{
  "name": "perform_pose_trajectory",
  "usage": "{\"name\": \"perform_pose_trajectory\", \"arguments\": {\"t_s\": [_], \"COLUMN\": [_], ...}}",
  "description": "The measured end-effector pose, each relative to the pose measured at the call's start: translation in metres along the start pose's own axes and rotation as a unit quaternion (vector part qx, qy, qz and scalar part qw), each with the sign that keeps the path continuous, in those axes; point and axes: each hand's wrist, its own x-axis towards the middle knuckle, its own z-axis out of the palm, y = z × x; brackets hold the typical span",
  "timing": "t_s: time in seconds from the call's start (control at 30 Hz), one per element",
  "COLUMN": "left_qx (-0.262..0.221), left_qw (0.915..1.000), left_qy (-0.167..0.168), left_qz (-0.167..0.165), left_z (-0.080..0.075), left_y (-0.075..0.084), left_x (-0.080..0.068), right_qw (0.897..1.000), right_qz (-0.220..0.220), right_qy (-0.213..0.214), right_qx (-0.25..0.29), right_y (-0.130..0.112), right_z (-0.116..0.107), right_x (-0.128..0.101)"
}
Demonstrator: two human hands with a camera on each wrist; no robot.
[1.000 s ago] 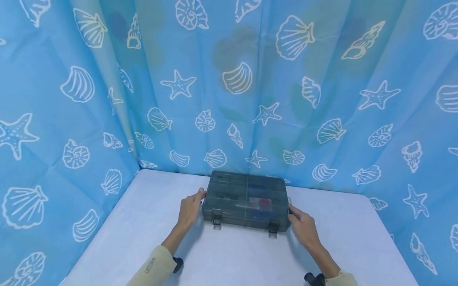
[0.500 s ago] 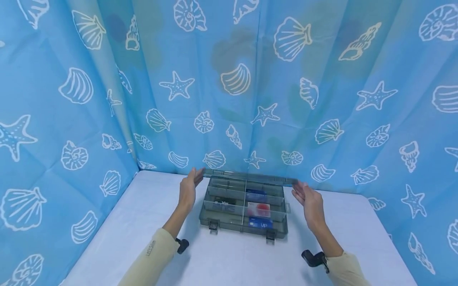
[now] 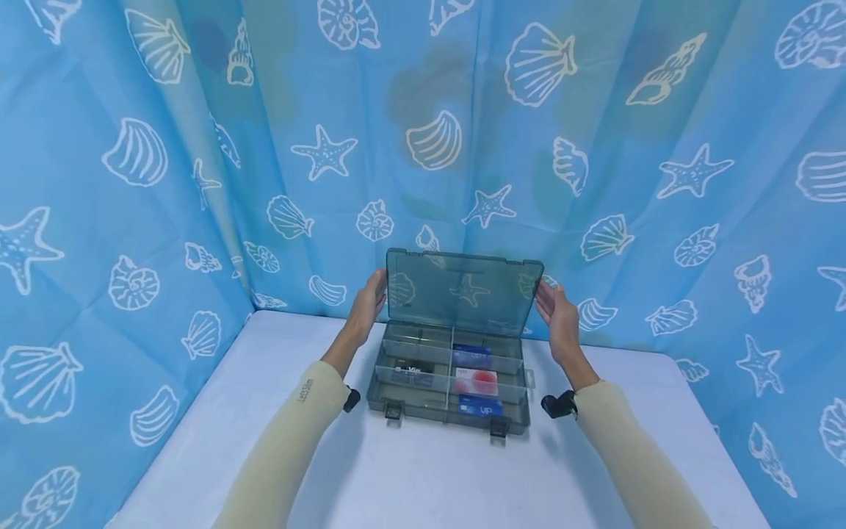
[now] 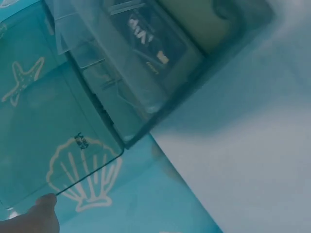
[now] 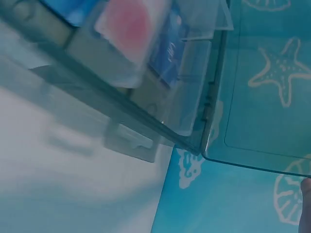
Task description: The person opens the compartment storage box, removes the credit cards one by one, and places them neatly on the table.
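A smoky transparent compartment box (image 3: 449,393) lies on the white table (image 3: 264,397) with its lid (image 3: 463,290) raised nearly upright. My left hand (image 3: 369,303) touches the lid's left edge with straight fingers, and my right hand (image 3: 554,312) touches its right edge the same way. Inside the box lie a black card (image 3: 413,371), a blue card (image 3: 471,355), a pink-and-white card (image 3: 477,382) and a blue VIP card (image 3: 481,406). The left wrist view shows the lid (image 4: 48,136) with one fingertip (image 4: 41,216) at its edge. In the right wrist view the lid (image 5: 272,121) stands over the pink card (image 5: 129,24).
A blue curtain (image 3: 132,184) with shells and starfish closes in the table at the back and both sides, right behind the lid. Two dark latches (image 3: 394,411) hang undone at the box's front. Bare table stretches in front of the box.
The box was shut a second ago with my hands at its sides. Both hands have since swung the lid up from flat to nearly upright, moving away from me toward the curtain.
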Motion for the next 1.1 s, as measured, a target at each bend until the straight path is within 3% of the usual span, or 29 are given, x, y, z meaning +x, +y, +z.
{"name": "perform_pose_trajectory", "arguments": {"t_s": [0.3,0.57,0.7,0.77,0.87,1.0,1.1], "left_qx": [-0.001,-0.046,-0.017,0.01,0.057,0.116,0.138], "left_qw": [0.9998,0.9983,0.9983,0.9975,0.9915,0.9707,0.9532], "left_qy": [0.005,-0.019,-0.025,-0.02,-0.003,0.011,0.001], "left_qz": [-0.017,-0.03,-0.05,-0.067,-0.117,-0.21,-0.269], "left_z": [-0.003,-0.01,-0.019,-0.024,-0.03,-0.033,-0.033], "left_y": [-0.005,-0.008,-0.017,-0.023,-0.032,-0.042,-0.048], "left_x": [0.023,0.022,0.013,0.008,0.0,-0.009,-0.012], "right_qw": [0.999,0.999,0.997,0.995,0.993,0.988,0.988], "right_qz": [0.037,0.031,0.033,0.039,0.043,0.024,0.037], "right_qy": [0.008,0.005,0.006,0.009,0.023,0.051,0.024], "right_qx": [0.012,-0.04,-0.076,-0.087,-0.105,-0.143,-0.148], "right_y": [0.019,0.021,0.027,0.031,0.035,0.04,0.042], "right_z": [0.001,-0.004,-0.006,-0.007,-0.005,0.003,0.012], "right_x": [0.031,0.026,0.019,0.015,0.01,0.007,0.005]}}
